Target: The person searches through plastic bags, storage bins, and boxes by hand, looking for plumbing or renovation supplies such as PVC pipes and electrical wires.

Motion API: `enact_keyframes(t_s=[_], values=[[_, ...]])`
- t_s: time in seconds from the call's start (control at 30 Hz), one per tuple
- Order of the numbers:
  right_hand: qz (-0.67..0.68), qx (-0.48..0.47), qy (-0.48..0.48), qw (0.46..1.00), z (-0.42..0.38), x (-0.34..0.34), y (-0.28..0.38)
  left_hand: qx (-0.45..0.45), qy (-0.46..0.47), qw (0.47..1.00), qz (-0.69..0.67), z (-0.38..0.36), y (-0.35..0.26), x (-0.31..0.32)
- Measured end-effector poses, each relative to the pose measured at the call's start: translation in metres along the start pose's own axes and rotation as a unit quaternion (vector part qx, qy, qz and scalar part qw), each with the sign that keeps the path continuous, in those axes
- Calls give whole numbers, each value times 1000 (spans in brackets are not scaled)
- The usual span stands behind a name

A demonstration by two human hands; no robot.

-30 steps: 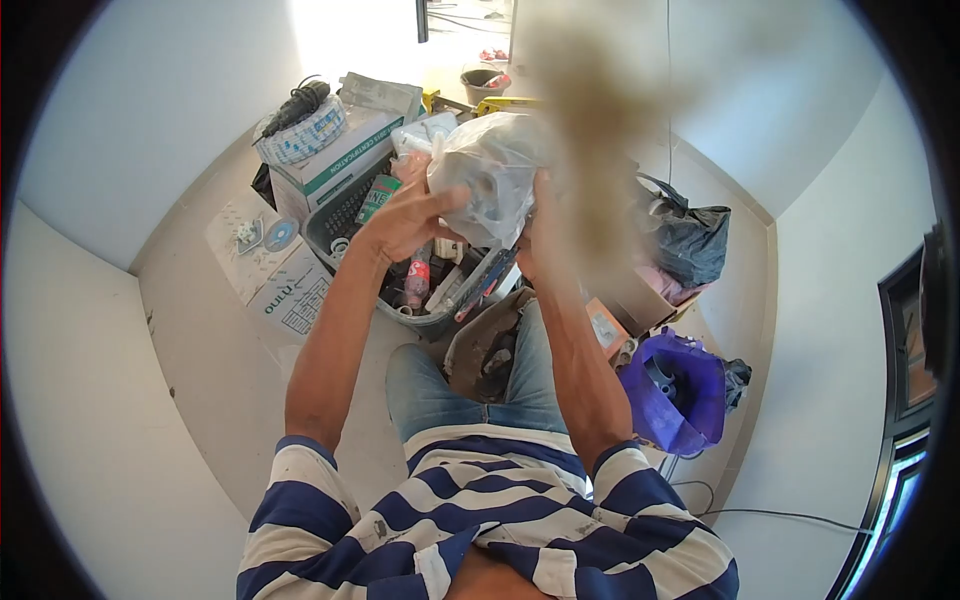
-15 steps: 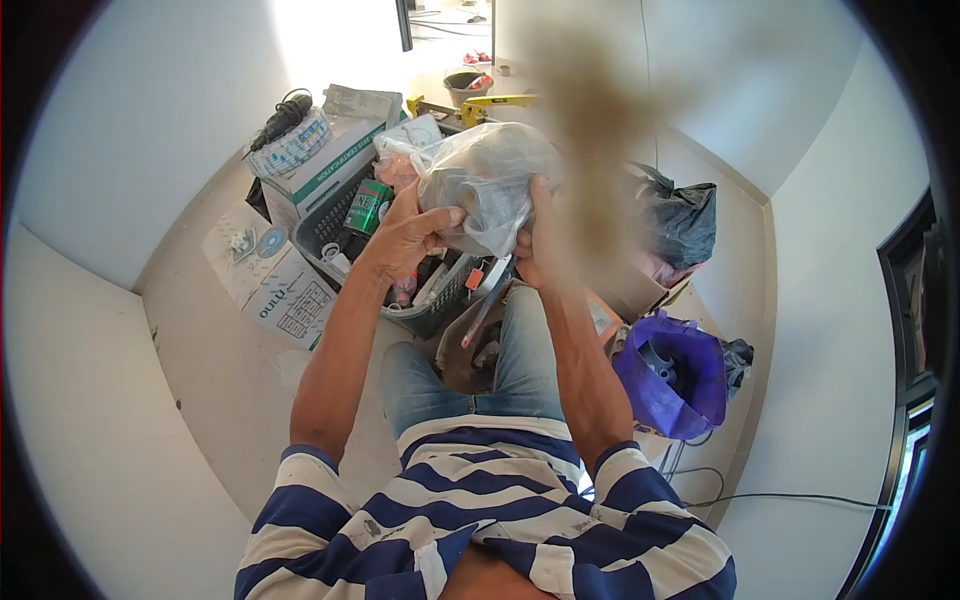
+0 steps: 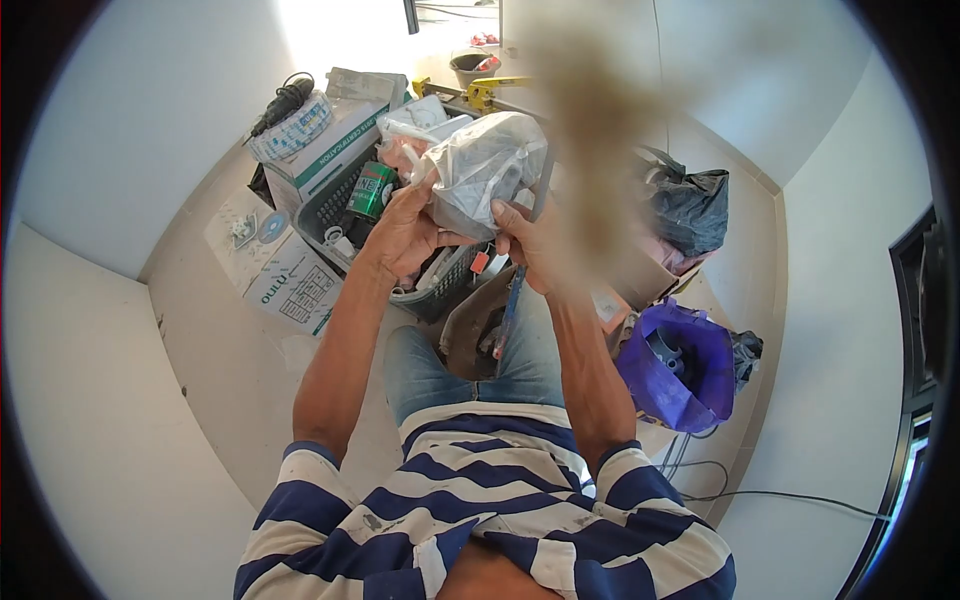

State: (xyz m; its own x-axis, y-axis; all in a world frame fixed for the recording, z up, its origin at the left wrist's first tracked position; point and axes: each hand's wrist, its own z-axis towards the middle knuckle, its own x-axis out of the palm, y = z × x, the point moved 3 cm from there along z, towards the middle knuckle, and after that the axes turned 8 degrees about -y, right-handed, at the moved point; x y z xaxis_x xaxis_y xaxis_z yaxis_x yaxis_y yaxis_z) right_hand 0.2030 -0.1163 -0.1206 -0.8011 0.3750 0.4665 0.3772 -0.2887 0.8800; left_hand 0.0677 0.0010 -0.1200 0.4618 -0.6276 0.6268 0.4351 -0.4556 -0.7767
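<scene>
A translucent plastic bag (image 3: 492, 160) with grey objects inside is held up over the crate, between my two hands. My left hand (image 3: 408, 232) grips its left lower side, thumb toward the middle. My right hand (image 3: 525, 238) is closed on the lower right of the bag, and a blurred smear on the camera hides part of this hand's right side. What the bag contains cannot be made out. Below and behind it stands a grey plastic crate (image 3: 432, 302) holding mixed items, among them a green can (image 3: 371, 192). A small orange-red tag (image 3: 481, 262) shows just below the bag.
White boxes (image 3: 292, 285) stand at left, one topped by a tape roll and a dark power tool (image 3: 284, 106). To the right are a black plastic bag (image 3: 692, 212) and a purple bag (image 3: 678, 372). A yellow level (image 3: 490, 92) lies behind; a cable (image 3: 780, 494) runs rightward.
The plastic bag has turned in my hands and sits slightly lower left. My right hand has shifted inward, its thumb now on the bag's front. The view has tilted slightly.
</scene>
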Motion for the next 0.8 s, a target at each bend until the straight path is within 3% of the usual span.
enact_keyframes(t_s=[0.03,0.37,0.53,0.57,0.63,0.8], values=[[1,3,1,1000,-1,4,0,-1,34,999,-10,1,1,0],[16,-8,-24,1000,-7,8,-3,-47,27,994,-94,-8,-5,-12],[10,-33,-37,999,-14,17,-3,-45,151,970,-186,-4,1,-26],[1,-43,-43,998,-19,20,-2,-47,147,970,-186,-7,4,-26],[-5,-50,-49,998,-27,25,-1,11,40,982,-185,-11,4,-16],[-15,-69,-17,997,-40,41,7,33,89,964,-248,-6,14,-36]])
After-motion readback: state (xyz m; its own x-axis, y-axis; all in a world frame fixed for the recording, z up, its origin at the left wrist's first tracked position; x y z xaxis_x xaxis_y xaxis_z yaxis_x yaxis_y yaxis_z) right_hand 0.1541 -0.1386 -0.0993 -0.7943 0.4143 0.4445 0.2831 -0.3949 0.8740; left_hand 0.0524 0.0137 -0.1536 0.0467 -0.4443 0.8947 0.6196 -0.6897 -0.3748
